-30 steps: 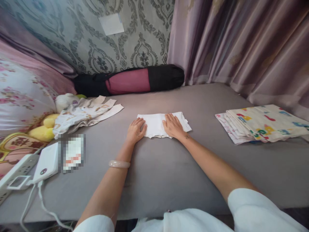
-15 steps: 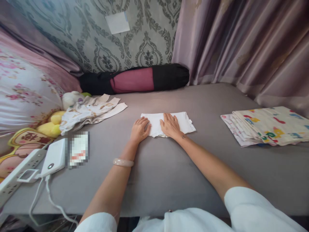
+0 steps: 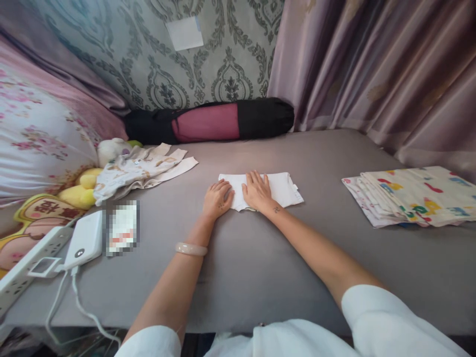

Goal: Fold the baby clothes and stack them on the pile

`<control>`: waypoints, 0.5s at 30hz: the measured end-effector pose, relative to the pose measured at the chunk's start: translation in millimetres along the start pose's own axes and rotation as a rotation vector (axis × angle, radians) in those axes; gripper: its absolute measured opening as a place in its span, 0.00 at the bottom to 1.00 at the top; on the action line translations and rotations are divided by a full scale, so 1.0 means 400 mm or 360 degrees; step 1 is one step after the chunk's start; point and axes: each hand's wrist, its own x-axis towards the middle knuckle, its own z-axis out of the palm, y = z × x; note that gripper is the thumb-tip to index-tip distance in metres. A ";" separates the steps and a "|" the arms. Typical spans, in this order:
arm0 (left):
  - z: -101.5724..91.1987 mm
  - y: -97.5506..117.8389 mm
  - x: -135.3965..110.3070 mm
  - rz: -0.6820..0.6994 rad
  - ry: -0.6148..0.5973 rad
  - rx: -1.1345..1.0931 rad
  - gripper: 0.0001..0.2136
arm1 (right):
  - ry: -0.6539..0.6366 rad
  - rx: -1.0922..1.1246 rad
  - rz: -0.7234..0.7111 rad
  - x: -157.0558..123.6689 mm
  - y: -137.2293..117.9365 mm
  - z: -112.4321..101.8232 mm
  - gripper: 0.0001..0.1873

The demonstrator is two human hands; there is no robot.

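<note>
A small folded white cloth lies flat on the grey bed sheet in the middle of the view. My left hand rests palm down on the cloth's left end, fingers slightly curled and apart, with a pale bangle on its wrist. My right hand lies flat and open on the cloth's middle, close beside the left hand. Neither hand grips anything.
A stack of folded colourful printed cloths sits at the right. A crumpled patterned garment and soft toys lie at the left. A power bank, power strip and cable occupy the near left. A black-and-pink roll bag lies against the wall.
My right hand has slid leftward across the white cloth toward my left hand. The left hand stayed in place.
</note>
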 end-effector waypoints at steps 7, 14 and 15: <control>0.002 -0.004 -0.001 0.0012 0.0000 0.0012 0.10 | 0.0041 0.0004 -0.0059 -0.003 -0.016 0.040 0.27; 0.000 0.000 -0.001 -0.0002 0.0032 -0.0031 0.10 | -0.0020 -0.0041 -0.0041 0.000 -0.022 0.026 0.26; 0.000 0.000 0.000 -0.0008 0.0033 -0.0034 0.10 | -0.0039 -0.0046 -0.0036 0.003 -0.025 0.022 0.26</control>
